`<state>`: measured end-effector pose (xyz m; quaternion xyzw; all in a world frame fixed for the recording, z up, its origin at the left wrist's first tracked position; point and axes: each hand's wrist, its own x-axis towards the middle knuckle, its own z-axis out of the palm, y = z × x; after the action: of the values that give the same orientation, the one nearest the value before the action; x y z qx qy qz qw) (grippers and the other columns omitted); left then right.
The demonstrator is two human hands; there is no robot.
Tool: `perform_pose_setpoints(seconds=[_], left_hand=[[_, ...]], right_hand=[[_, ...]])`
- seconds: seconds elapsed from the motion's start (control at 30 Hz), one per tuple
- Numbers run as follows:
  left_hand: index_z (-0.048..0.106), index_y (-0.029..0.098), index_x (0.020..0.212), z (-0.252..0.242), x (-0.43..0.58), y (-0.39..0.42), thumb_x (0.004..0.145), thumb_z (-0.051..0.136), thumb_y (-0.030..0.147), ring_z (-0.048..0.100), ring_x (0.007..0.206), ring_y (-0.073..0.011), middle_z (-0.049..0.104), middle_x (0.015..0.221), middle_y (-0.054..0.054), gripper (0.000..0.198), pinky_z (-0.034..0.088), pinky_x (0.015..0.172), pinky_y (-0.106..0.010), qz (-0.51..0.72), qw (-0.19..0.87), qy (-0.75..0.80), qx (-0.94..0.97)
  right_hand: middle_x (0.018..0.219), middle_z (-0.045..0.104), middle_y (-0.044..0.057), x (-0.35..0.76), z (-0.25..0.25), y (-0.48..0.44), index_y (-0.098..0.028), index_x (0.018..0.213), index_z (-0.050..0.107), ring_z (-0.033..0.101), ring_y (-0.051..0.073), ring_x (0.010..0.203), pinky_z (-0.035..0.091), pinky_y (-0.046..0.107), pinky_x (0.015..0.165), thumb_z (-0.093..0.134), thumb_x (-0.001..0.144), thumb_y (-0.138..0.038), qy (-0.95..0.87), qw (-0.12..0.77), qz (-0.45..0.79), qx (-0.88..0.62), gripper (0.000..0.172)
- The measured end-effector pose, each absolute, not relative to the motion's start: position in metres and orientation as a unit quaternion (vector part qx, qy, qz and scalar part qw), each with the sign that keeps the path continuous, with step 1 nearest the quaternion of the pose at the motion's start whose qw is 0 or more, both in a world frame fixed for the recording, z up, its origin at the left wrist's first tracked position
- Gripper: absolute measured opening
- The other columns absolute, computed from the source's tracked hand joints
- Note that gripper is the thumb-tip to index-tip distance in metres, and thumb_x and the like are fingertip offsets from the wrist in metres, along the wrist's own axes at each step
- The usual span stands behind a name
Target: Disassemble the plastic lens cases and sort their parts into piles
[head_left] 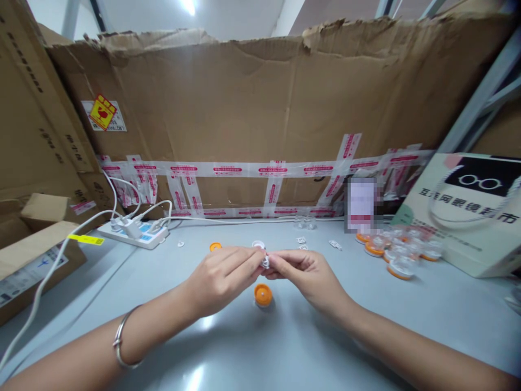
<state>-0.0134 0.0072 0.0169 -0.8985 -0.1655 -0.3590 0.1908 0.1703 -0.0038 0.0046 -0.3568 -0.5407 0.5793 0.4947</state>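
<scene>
My left hand [222,277] and my right hand [305,274] meet at the middle of the grey table [285,347]. Both pinch the same small white part [265,262] between their fingertips, a little above the tabletop. An orange round cap [263,295] lies on the table just below the hands. A second orange cap [215,246] and a white round piece [258,244] lie just behind them. A silver bracelet sits on my left wrist.
A heap of orange-and-clear round cases [396,250] lies at the right, beside a pale printed box [468,217]. A white power strip [134,232] with cables sits at the back left. Taped cardboard walls [260,119] close the back and left. Small white bits [336,244] are scattered behind.
</scene>
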Motion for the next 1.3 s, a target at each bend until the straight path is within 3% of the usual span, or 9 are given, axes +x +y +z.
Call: perform_pose_setpoints(seconds=[0.2,0.37,0.53,0.73,0.93,1.13,1.3], left_hand=[[0.046,0.008,0.116,0.014,-0.014,0.006,0.083,0.05,0.008,0.065,0.093,-0.0198,0.069,0.096,-0.014,0.034,0.056,0.08,-0.029,-0.324,0.256,-0.139,-0.9],[0.047,0.003,0.115,0.007,-0.012,0.007,0.083,0.048,0.006,0.065,0.092,-0.0213,0.069,0.093,-0.016,0.032,0.058,0.074,-0.029,-0.345,0.275,-0.121,-0.889],[0.049,0.004,0.113,0.006,-0.013,0.007,0.082,0.05,0.006,0.065,0.092,-0.0204,0.069,0.094,-0.015,0.031,0.058,0.075,-0.028,-0.349,0.262,-0.122,-0.892],[0.056,0.011,0.107,-0.001,-0.012,0.018,0.081,0.055,0.009,0.067,0.085,-0.013,0.07,0.095,-0.009,0.025,0.055,0.08,-0.02,-0.417,0.126,-0.165,-0.885],[0.06,0.011,0.099,-0.018,-0.007,0.025,0.079,0.058,0.013,0.068,0.072,-0.0117,0.072,0.085,-0.008,0.02,0.056,0.068,-0.016,-0.459,-0.002,-0.192,-0.867],[0.059,0.013,0.1,-0.024,-0.012,0.025,0.078,0.06,0.013,0.069,0.078,-0.0144,0.072,0.087,-0.007,0.022,0.056,0.069,-0.019,-0.419,0.116,-0.13,-0.891],[0.058,0.014,0.098,-0.021,-0.017,0.028,0.077,0.059,0.01,0.069,0.075,-0.0138,0.072,0.085,-0.008,0.022,0.056,0.065,-0.02,-0.46,0.132,-0.152,-0.865]], right_hand=[[0.069,0.07,0.003,0.169,0.002,-0.006,-0.021,0.085,0.074,0.065,0.017,0.069,0.054,0.032,0.07,0.066,0.07,-0.033,-0.602,0.496,0.513,-0.359,0.021],[0.074,0.071,0.003,0.169,0.0,-0.006,-0.018,0.089,0.074,0.065,0.018,0.07,0.054,0.03,0.068,0.059,0.072,-0.025,-0.66,0.477,0.444,-0.373,0.023],[0.069,0.07,0.002,0.172,0.001,-0.004,-0.017,0.081,0.074,0.064,0.015,0.065,0.054,0.027,0.065,0.06,0.073,-0.03,-0.653,0.465,0.467,-0.373,0.021],[0.062,0.068,0.003,0.171,0.004,0.001,-0.014,0.078,0.072,0.065,0.012,0.064,0.054,0.023,0.065,0.071,0.06,-0.045,-0.519,0.46,0.596,-0.405,0.036],[0.057,0.067,0.001,0.17,-0.005,0.008,-0.012,0.07,0.068,0.062,0.007,0.054,0.052,0.018,0.059,0.076,0.054,-0.036,-0.468,0.431,0.637,-0.436,0.03],[0.053,0.065,0.0,0.167,-0.021,0.01,-0.013,0.062,0.061,0.06,0.007,0.049,0.049,0.017,0.052,0.07,0.062,-0.028,-0.444,0.401,0.652,-0.466,0.017],[0.063,0.068,0.004,0.183,-0.013,0.024,-0.014,0.067,0.065,0.061,0.009,0.055,0.049,0.021,0.059,0.067,0.064,-0.032,-0.488,0.43,0.583,-0.487,0.019]])
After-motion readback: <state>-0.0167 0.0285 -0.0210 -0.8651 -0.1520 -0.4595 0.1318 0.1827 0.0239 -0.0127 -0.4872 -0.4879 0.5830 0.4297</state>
